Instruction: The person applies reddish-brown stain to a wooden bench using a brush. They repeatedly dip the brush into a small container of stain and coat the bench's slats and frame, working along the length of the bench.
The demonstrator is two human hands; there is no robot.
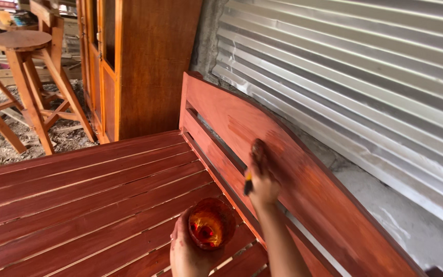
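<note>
Brush (257, 154) is gripped by right hand (262, 182) against headboard (303, 169); stain cup (210, 224) is held level in left hand (188, 251); long, even strokes are advised.

Brush (252, 169): motion-blurred; bristle end indistinct, handle mostly hidden inside right hand (263, 182).
Cup (210, 224): lower body hidden by left hand (188, 251); contents unclear.
Both forearms: cut by bottom edge.
Slatted bench (78, 205): cut at left and bottom edges.
Cabinet (139, 61): top cut by upper edge.
Stools (32, 77), upper left: partly cropped.
</note>
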